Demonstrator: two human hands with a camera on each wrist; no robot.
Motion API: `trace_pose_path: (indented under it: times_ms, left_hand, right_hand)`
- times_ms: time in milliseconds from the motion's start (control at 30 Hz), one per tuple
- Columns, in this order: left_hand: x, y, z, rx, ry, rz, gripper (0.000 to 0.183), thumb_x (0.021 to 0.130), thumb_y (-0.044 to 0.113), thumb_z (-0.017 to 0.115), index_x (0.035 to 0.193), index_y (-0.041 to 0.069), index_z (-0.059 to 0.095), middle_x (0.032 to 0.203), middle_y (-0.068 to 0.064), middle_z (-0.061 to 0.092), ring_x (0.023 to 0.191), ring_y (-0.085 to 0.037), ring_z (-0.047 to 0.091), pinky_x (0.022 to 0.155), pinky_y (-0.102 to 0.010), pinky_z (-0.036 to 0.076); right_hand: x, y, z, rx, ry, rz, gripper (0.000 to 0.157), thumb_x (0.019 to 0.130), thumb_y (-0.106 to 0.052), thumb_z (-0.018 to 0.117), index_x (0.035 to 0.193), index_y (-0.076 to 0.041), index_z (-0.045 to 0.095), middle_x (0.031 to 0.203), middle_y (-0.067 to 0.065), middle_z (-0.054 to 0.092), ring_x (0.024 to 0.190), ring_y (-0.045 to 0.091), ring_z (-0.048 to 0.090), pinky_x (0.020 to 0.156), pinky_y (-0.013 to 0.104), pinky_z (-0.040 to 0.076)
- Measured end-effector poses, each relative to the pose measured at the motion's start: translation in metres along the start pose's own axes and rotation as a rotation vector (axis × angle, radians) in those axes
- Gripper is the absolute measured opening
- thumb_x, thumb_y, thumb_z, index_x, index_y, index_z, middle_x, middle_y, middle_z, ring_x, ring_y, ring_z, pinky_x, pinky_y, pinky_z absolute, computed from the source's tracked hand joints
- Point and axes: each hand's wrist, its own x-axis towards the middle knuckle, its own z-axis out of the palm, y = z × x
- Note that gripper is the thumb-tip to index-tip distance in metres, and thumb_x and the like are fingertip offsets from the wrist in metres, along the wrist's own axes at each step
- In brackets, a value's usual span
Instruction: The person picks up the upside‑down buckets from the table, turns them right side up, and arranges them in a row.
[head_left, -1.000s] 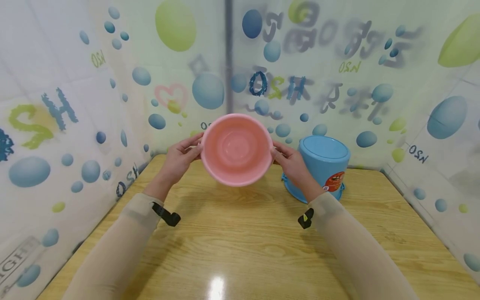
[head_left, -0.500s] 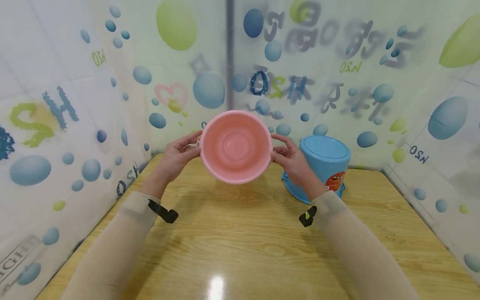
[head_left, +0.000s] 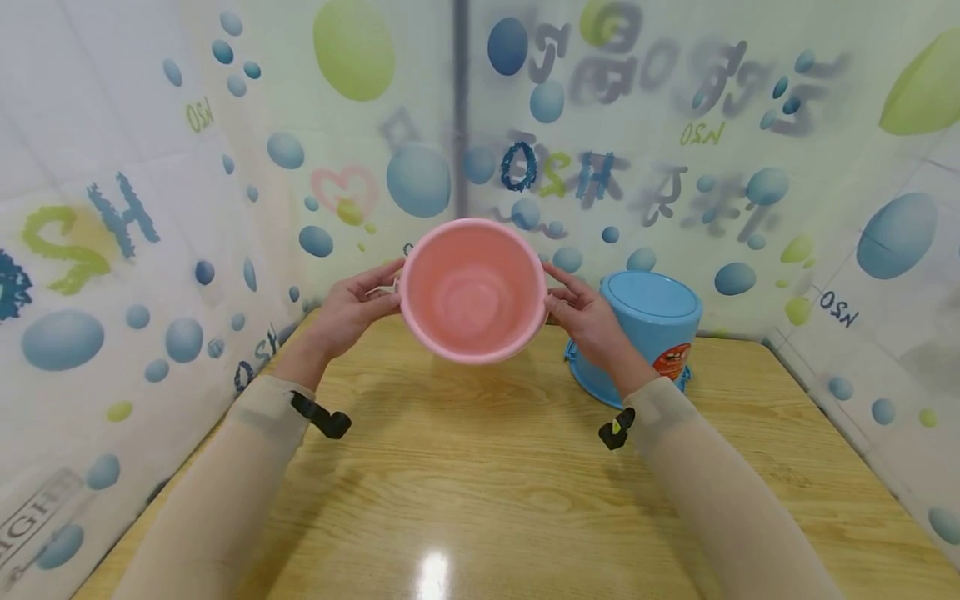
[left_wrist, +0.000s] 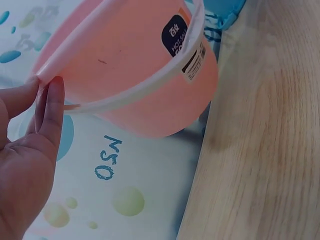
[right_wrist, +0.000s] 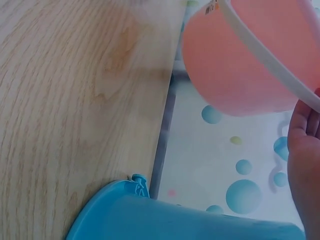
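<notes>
A pink bucket (head_left: 474,292) is held up above the table, its open mouth tilted toward the head camera. My left hand (head_left: 351,310) pinches its rim at the left side between thumb and fingers. On the opposite side, my right hand (head_left: 588,321) grips the rim, thumb in front. The left wrist view shows a white handle (left_wrist: 135,92) hanging along the outside of the bucket, close to my left fingers, with a dark label (left_wrist: 175,36) above it. In the right wrist view, my right fingers lie at that handle's other end and are partly cut off.
A blue bucket (head_left: 651,329) with a red sticker stands upside down on the wooden table (head_left: 480,467), right beside my right forearm. Fabric walls (head_left: 225,150) printed with bubbles and letters enclose the table at the back and both sides.
The pink bucket has risen slightly, and its mouth has tipped a little so the base sits lower in view. Both hands have kept hold; the blue bucket has stayed put.
</notes>
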Motion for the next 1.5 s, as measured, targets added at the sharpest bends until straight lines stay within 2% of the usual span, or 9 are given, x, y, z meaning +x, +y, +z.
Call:
trace_pose_path:
  times_ms: [200, 300, 500, 667, 733, 900, 1067, 1267, 1500]
  left_hand:
    - [0.005, 0.005, -0.003, 0.051, 0.001, -0.017, 0.061, 0.112, 0.027, 0.068, 0.169, 0.027, 0.047, 0.147, -0.017, 0.061, 0.109, -0.006, 0.077, 0.103, -0.025, 0.062]
    - [0.007, 0.007, -0.004, 0.054, 0.003, -0.029, 0.06, 0.112, 0.027, 0.067, 0.168, 0.027, 0.048, 0.149, -0.019, 0.06, 0.108, -0.007, 0.078, 0.104, -0.029, 0.063]
    - [0.011, 0.01, -0.005, 0.052, -0.008, -0.067, 0.058, 0.112, 0.026, 0.066, 0.167, 0.029, 0.049, 0.153, -0.018, 0.06, 0.107, -0.008, 0.079, 0.104, -0.031, 0.063]
    - [0.016, 0.012, -0.006, 0.079, -0.013, -0.121, 0.056, 0.111, 0.034, 0.067, 0.165, 0.034, 0.052, 0.154, -0.015, 0.059, 0.111, -0.011, 0.079, 0.116, -0.046, 0.056]
    - [0.018, 0.012, -0.006, 0.091, -0.016, -0.143, 0.055, 0.111, 0.036, 0.067, 0.165, 0.036, 0.053, 0.154, -0.013, 0.059, 0.113, -0.011, 0.079, 0.118, -0.048, 0.054]
    - [0.026, 0.009, -0.005, 0.063, -0.029, -0.171, 0.055, 0.112, 0.033, 0.066, 0.165, 0.032, 0.053, 0.157, -0.011, 0.061, 0.117, -0.014, 0.079, 0.115, -0.04, 0.056]
    - [0.029, 0.007, -0.003, -0.019, -0.036, -0.188, 0.056, 0.113, 0.027, 0.065, 0.166, 0.025, 0.051, 0.162, -0.013, 0.06, 0.117, -0.012, 0.078, 0.11, -0.034, 0.059]
    - [0.031, 0.006, -0.002, -0.122, -0.019, -0.228, 0.055, 0.113, 0.021, 0.063, 0.167, 0.02, 0.05, 0.166, -0.014, 0.056, 0.112, -0.01, 0.077, 0.101, -0.025, 0.062]
    - [0.031, 0.004, -0.001, -0.185, -0.018, -0.257, 0.053, 0.115, 0.017, 0.058, 0.166, 0.012, 0.049, 0.168, -0.016, 0.051, 0.11, -0.006, 0.076, 0.099, -0.022, 0.062]
  right_hand:
    - [0.003, -0.004, 0.002, 0.034, 0.014, 0.012, 0.058, 0.115, -0.012, 0.058, 0.17, -0.02, 0.044, 0.131, 0.011, 0.072, 0.101, 0.013, 0.079, 0.099, 0.033, 0.065]
    - [0.004, -0.004, 0.002, 0.045, 0.023, 0.015, 0.056, 0.115, -0.013, 0.058, 0.169, -0.021, 0.046, 0.129, 0.009, 0.073, 0.103, 0.013, 0.079, 0.1, 0.032, 0.065]
    - [0.006, -0.004, 0.002, 0.061, 0.031, 0.026, 0.055, 0.115, -0.016, 0.057, 0.169, -0.021, 0.047, 0.126, 0.007, 0.073, 0.103, 0.012, 0.076, 0.1, 0.028, 0.063]
    - [0.008, -0.003, 0.001, 0.106, 0.047, 0.044, 0.054, 0.115, -0.017, 0.056, 0.169, -0.019, 0.047, 0.118, 0.004, 0.076, 0.097, 0.011, 0.073, 0.092, 0.024, 0.062]
    - [0.01, -0.002, 0.001, 0.124, 0.053, 0.052, 0.055, 0.115, -0.016, 0.056, 0.169, -0.019, 0.047, 0.114, 0.001, 0.077, 0.095, 0.01, 0.073, 0.091, 0.024, 0.062]
    - [0.012, -0.001, 0.0, 0.122, 0.056, 0.067, 0.055, 0.116, -0.016, 0.054, 0.17, -0.017, 0.044, 0.105, -0.003, 0.078, 0.093, 0.009, 0.072, 0.09, 0.023, 0.062]
    - [0.013, -0.002, 0.0, 0.1, 0.055, 0.093, 0.055, 0.117, -0.017, 0.051, 0.171, -0.017, 0.042, 0.099, -0.006, 0.079, 0.09, 0.008, 0.072, 0.087, 0.023, 0.061]
    - [0.016, -0.001, 0.0, 0.081, 0.048, 0.118, 0.055, 0.118, -0.019, 0.05, 0.172, -0.015, 0.039, 0.103, -0.01, 0.079, 0.093, 0.007, 0.073, 0.088, 0.023, 0.063]
    - [0.018, 0.004, -0.001, 0.087, 0.041, 0.145, 0.056, 0.118, -0.02, 0.05, 0.172, -0.012, 0.038, 0.118, -0.008, 0.079, 0.095, 0.007, 0.076, 0.095, 0.026, 0.064]
